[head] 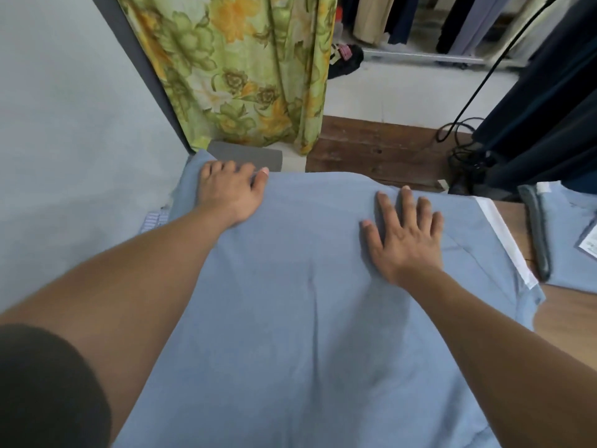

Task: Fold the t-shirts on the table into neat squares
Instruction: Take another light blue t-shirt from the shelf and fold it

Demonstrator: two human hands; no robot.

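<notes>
A light blue t-shirt [290,318] lies spread over most of the wooden table [568,315], with a white band along its right edge. My left hand [229,192] rests flat on the shirt's far left corner, fingers apart. My right hand [403,231] presses flat on the shirt's far right part, fingers spread, holding nothing. A second light blue t-shirt [568,240] with a dark grey collar and a paper tag lies at the right edge of the table.
A green and yellow floral curtain [245,69] hangs beyond the table by a pale wall. A grey pad [248,158] sits at the table's far edge. Black cables [465,137] and dark hanging clothes [549,101] are at the right.
</notes>
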